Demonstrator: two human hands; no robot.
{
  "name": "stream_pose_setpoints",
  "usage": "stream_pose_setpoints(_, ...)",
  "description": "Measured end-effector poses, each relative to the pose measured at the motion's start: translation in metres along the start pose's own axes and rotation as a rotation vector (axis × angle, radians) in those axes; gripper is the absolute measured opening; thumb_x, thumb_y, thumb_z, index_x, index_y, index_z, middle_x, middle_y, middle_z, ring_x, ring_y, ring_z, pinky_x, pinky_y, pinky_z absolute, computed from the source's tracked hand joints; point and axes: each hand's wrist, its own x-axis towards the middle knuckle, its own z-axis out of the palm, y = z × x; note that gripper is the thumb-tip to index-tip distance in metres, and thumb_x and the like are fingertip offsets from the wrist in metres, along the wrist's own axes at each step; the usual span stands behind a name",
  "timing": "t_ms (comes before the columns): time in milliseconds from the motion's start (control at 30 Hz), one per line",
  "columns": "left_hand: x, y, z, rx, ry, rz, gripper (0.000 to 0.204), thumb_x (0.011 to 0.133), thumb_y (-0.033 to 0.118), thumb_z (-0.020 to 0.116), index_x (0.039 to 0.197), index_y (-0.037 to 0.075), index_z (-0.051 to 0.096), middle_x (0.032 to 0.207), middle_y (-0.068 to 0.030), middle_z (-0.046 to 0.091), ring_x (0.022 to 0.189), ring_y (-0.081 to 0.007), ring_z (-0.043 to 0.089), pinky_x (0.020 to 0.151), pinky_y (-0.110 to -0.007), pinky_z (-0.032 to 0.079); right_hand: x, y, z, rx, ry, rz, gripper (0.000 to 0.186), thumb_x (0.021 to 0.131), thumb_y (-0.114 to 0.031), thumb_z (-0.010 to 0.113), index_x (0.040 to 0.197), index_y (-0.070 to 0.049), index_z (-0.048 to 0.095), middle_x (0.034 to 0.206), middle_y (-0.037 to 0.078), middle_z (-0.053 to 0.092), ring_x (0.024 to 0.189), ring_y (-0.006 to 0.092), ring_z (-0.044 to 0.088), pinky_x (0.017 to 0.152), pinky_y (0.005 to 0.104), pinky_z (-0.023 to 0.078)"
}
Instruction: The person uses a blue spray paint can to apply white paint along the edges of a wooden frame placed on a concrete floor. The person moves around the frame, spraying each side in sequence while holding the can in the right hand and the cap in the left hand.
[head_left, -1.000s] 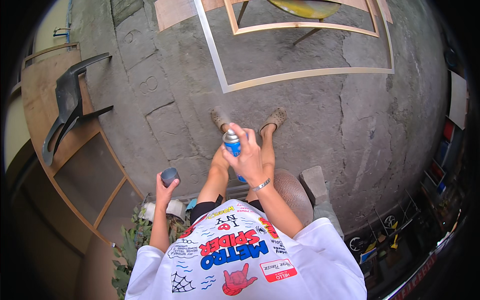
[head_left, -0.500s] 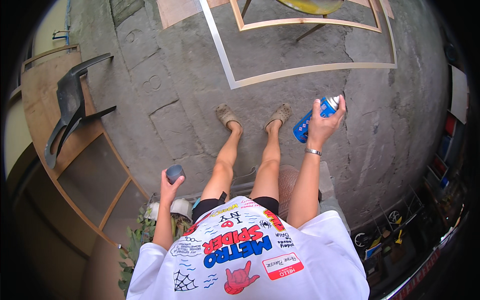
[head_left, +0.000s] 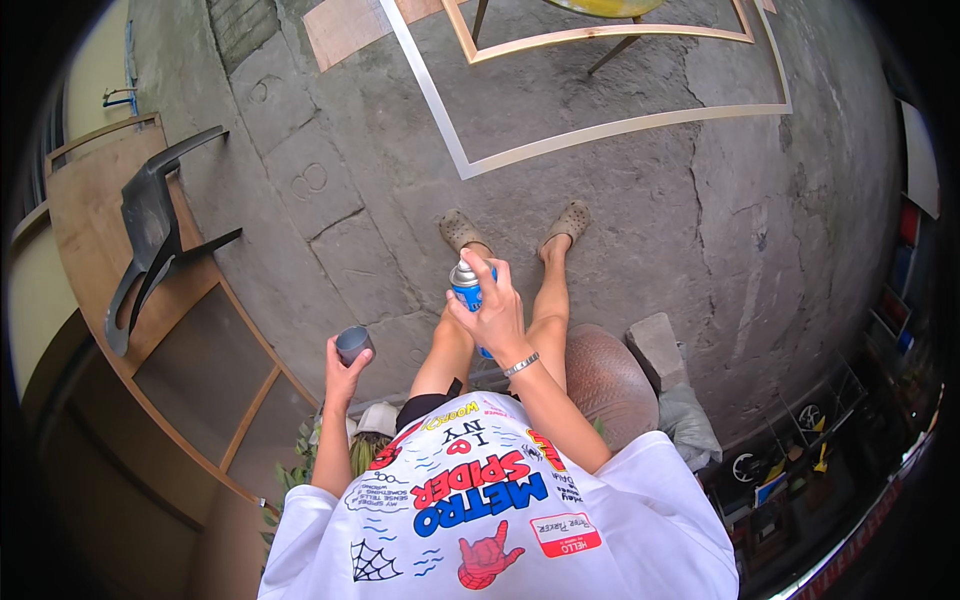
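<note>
My right hand is closed around a blue spray can with a silver top, held upright above my legs, index finger at the nozzle. My left hand, lower and to the left, grips a grey cylindrical cap or cup. Beyond my feet, in tan clogs, lie a large pale rectangular frame and a smaller wooden frame, raised near a yellow round-topped piece of furniture.
A dark plastic chair lies against a leaning plywood panel at left. A concrete block, a textured rounded object, a sack and plants surround me. Assorted items crowd the dark right edge.
My right hand swung out to the right with the can, then came back to centre. The faint spray mist from a second ago is not visible now. My left hand shifted slightly rightward.
</note>
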Motion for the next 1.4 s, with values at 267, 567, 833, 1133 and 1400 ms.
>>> stream_pose_setpoints(267, 0.004, 0.018, 0.010, 0.085, -0.055, 0.019, 0.066, 0.084, 0.027, 0.090, 0.132, 0.006, 0.052, 0.117, -0.0084, 0.066, 0.107, -0.0179, 0.064, 0.095, -0.033, 0.052, 0.077, 0.091, -0.130, -0.152, 0.692, 0.062, 0.069, 0.087, -0.019, 0.082, 0.149, -0.010, 0.051, 0.134, 0.022, 0.058, 0.122, 0.0372, 0.062, 0.101, 0.0464, 0.052)
stream_pose_setpoints(567, -0.011, 0.022, 0.024, 0.260, -0.083, 0.056, 0.073, 0.080, 0.043, 0.092, 0.128, 0.003, 0.053, 0.112, -0.0122, 0.067, 0.098, -0.0216, 0.065, 0.087, -0.036, 0.053, -0.046, 0.061, -0.333, 1.049, 1.183, 0.302, 0.079, 0.094, -0.027, 0.080, 0.160, -0.023, 0.036, 0.130, 0.018, 0.061, 0.104, 0.0348, 0.069, 0.084, 0.0508, 0.062)
stream_pose_setpoints(833, 0.005, 0.134, 0.111, 0.391, -0.259, 0.128, 0.069, 0.085, 0.048, 0.087, 0.127, 0.006, 0.051, 0.116, -0.0120, 0.067, 0.095, -0.0225, 0.070, 0.075, -0.038, 0.056, -0.153, -0.018, -0.410, 1.082, 0.983, 0.186, 0.053, 0.099, -0.038, 0.072, 0.143, -0.024, 0.046, 0.113, 0.015, 0.066, 0.094, 0.0338, 0.071, 0.081, 0.0513, 0.062)
stream_pose_setpoints(1133, -0.057, 0.184, 0.206, 0.454, -0.195, 0.057, 0.073, 0.086, 0.056, 0.083, 0.129, 0.007, 0.049, 0.117, -0.0148, 0.069, 0.091, -0.0264, 0.075, 0.077, -0.042, 0.056, -0.165, 0.034, -0.548, 1.192, 0.932, 0.091, 0.067, 0.100, -0.039, 0.071, 0.157, -0.028, 0.038, 0.123, 0.016, 0.064, 0.093, 0.0331, 0.072, 0.079, 0.0506, 0.062)
stream_pose_setpoints(1400, -0.141, 0.159, 0.375, 0.612, -0.215, 0.027, 0.088, 0.082, 0.052, 0.089, 0.136, -0.002, 0.047, 0.114, -0.0193, 0.069, 0.085, -0.0252, 0.073, 0.073, -0.042, 0.058, -0.184, 0.111, -0.715, 1.288, 1.127, 0.053, 0.068, 0.097, -0.045, 0.072, 0.153, -0.023, 0.041, 0.121, 0.016, 0.065, 0.100, 0.0307, 0.070, 0.082, 0.0504, 0.062)
